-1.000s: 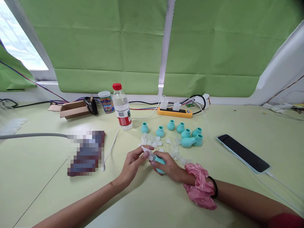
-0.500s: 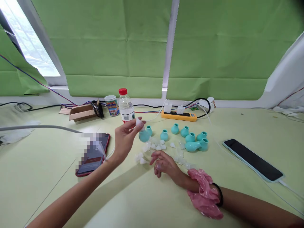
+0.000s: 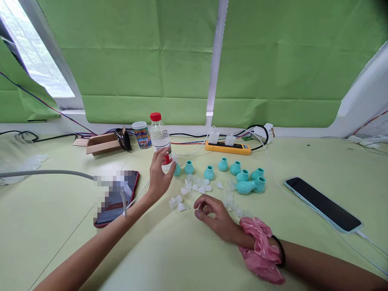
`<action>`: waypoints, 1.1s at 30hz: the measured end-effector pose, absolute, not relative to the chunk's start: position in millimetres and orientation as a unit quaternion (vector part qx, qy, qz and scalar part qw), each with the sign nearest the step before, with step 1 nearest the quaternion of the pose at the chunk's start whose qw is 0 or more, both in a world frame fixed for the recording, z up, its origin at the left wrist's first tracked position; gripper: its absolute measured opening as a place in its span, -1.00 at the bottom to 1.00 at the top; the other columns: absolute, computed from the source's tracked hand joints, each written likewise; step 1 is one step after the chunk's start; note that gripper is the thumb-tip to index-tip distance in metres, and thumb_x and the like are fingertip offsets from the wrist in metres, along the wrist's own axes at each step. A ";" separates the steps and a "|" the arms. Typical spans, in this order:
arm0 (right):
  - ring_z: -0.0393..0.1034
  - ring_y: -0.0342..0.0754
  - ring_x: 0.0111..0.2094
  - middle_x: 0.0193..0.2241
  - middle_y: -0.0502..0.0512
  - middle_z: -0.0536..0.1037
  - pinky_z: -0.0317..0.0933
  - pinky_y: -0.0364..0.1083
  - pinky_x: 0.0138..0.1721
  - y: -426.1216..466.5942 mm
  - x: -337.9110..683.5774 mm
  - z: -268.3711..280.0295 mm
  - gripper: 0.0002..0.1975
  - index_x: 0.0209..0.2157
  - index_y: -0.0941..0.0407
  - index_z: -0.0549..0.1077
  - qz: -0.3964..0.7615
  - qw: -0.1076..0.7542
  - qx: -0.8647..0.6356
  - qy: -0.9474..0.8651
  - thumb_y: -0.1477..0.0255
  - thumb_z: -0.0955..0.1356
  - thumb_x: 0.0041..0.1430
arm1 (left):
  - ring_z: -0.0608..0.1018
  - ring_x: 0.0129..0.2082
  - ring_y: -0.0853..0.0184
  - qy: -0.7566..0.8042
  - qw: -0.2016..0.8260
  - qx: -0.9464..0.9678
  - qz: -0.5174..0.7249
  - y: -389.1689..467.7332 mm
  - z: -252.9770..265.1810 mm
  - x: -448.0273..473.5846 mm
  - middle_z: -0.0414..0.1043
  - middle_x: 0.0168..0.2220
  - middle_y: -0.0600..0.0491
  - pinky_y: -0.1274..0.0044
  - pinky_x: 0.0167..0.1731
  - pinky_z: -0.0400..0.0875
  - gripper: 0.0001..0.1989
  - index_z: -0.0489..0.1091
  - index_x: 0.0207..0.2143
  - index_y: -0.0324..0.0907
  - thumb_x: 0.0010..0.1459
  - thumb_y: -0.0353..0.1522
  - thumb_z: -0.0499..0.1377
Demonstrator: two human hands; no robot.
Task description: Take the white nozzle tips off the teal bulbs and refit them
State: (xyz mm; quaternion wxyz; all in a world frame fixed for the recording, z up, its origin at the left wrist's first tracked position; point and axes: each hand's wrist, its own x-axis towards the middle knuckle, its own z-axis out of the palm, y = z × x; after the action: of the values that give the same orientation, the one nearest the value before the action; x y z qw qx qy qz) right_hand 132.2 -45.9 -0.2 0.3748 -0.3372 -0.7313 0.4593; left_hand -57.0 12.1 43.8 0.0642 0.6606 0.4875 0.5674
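My left hand [image 3: 161, 174] is raised in front of the plastic bottle, thumb and fingers apart with nothing between them. Just beyond its thumb stands a teal rubber bulb [image 3: 177, 169] with a whitish tip on top, partly hidden by the hand. My right hand [image 3: 216, 217] rests on the table, fingers loosely curled and the thumb apart, holding nothing. Between and beyond the hands lie small translucent white plastic pieces [image 3: 200, 188]. Several more teal bulbs [image 3: 209, 173] stand behind them, and one teal bulb [image 3: 246, 186] lies on its side at the right.
A red-capped bottle [image 3: 160, 135] and a printed can [image 3: 142, 135] stand at the back, beside an open cardboard box [image 3: 103, 144]. A yellow power strip [image 3: 228, 147] lies behind the bulbs. Phones lie left [image 3: 117, 202] and right [image 3: 323, 204], with cables across the table.
My left hand has let go of the teal bulb with the white tip, which now stands on the table farther back and left. My right hand's fingers have shifted slightly.
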 end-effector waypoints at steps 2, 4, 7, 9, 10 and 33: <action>0.23 -0.14 -0.40 -0.38 0.06 0.33 0.20 -0.14 -0.38 -46.7 133.3 1.9 -0.94 -0.38 0.12 0.28 0.358 0.403 -0.331 -0.774 0.45 0.25 0.05 | 0.27 -0.02 0.23 0.443 0.001 0.721 0.533 -8.9 41.2 -49.1 0.18 -0.03 -0.07 0.37 -0.07 0.22 -0.63 0.19 -0.04 -0.14 0.04 -0.44 0.05; 0.23 -0.06 -0.26 -0.28 0.12 0.32 0.20 -0.07 -0.25 -46.0 135.8 4.0 -0.91 -0.34 0.12 0.29 0.254 0.415 -0.314 -0.815 0.49 0.24 0.04 | 0.21 0.02 0.20 0.418 -0.018 0.795 0.440 -27.7 32.6 -40.4 0.11 0.03 -0.11 0.33 -0.04 0.17 -0.61 0.14 -0.01 -0.15 0.06 -0.44 0.02; 0.05 0.10 -0.02 -0.06 0.20 0.22 0.01 0.10 -0.03 -40.8 140.8 5.3 -0.78 -0.22 0.15 0.31 0.071 0.376 -0.313 -0.869 0.49 0.24 0.03 | 0.06 0.10 0.04 0.442 -0.028 0.854 0.275 -43.4 13.8 -30.3 -0.07 0.14 -0.18 0.17 -0.01 0.05 -0.53 0.06 0.06 -0.20 0.07 -0.38 0.01; -0.06 0.21 0.04 0.05 0.23 0.12 -0.10 0.20 0.00 -34.9 143.9 3.2 -0.64 -0.09 0.15 0.27 -0.017 0.311 -0.345 -0.885 0.43 0.26 0.03 | 0.07 0.10 0.00 0.457 -0.024 0.866 0.203 -45.1 2.9 -27.3 -0.09 0.15 -0.21 0.13 -0.03 0.06 -0.55 0.06 0.06 -0.23 0.09 -0.37 -0.02; -0.09 0.24 0.05 0.08 0.25 0.08 -0.13 0.23 0.00 -31.7 145.0 1.3 -0.59 -0.03 0.15 0.24 -0.040 0.277 -0.367 -0.887 0.39 0.26 0.03 | 0.10 0.09 0.01 0.458 -0.020 0.869 0.186 -44.2 -0.9 -26.9 -0.08 0.15 -0.21 0.14 -0.04 0.09 -0.56 0.07 0.06 -0.24 0.10 -0.37 -0.04; 0.28 -0.01 -0.21 -0.25 0.13 0.40 0.23 -0.04 -0.23 -8.3 150.7 -12.9 -0.74 -0.10 0.13 0.21 0.076 0.301 -0.343 -0.887 0.45 0.20 0.13 | 0.41 -0.23 0.34 0.423 0.098 0.820 0.373 -31.9 -6.1 -38.0 0.29 -0.21 -0.03 0.53 -0.27 0.36 -0.74 0.30 -0.19 -0.16 0.05 -0.52 0.00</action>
State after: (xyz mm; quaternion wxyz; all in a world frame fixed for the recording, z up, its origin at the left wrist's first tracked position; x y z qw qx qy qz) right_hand 150.7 -8.3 -12.9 0.3007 -0.3429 -0.8867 0.0760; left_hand -38.0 -31.9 -6.1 0.0983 0.8198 0.4233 0.3729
